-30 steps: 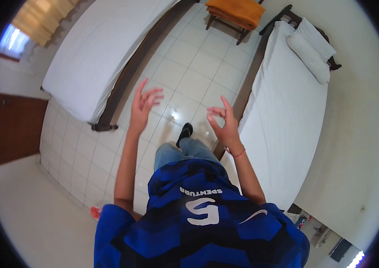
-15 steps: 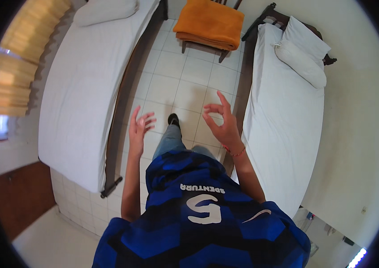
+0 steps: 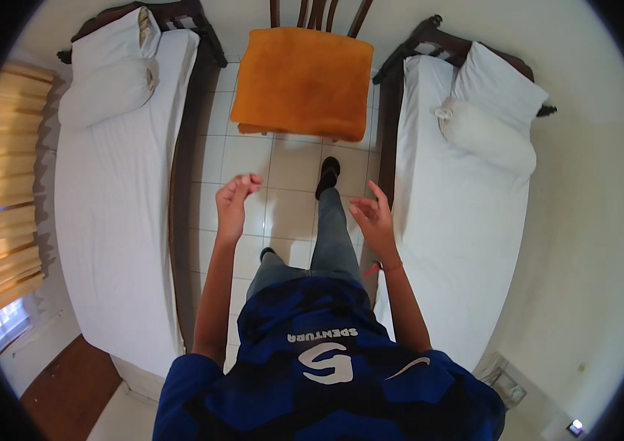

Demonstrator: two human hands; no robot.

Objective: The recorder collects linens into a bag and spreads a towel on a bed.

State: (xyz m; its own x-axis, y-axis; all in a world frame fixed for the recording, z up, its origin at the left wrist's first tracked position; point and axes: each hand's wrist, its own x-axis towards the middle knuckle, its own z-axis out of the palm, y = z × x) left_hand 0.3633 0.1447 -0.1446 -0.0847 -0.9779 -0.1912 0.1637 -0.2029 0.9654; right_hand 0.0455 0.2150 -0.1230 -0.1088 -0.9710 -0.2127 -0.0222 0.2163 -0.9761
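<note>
Both my hands are in mid-air in front of me, over the tiled floor between two beds. My left hand (image 3: 236,202) is loosely closed, its fingers curled together, and nothing shows in it. My right hand (image 3: 375,219) holds nothing; its fingers are apart, beside the right bed's inner edge. Ahead of both hands, a folded orange blanket (image 3: 304,81) lies over the seat of a wooden chair (image 3: 317,13). Neither hand touches the blanket.
The left bed (image 3: 117,220) and right bed (image 3: 459,228) have white sheets, with pillows and bolsters at their dark wooden headboards. Yellow curtains (image 3: 10,176) hang at the far left. Pale tiles (image 3: 290,213) cover the narrow aisle, where my legs are in stride.
I have stepped forward, so the chair and orange blanket are nearer. My left hand's fingers have curled in. My right hand has lowered slightly toward my body. My other foot is now in front.
</note>
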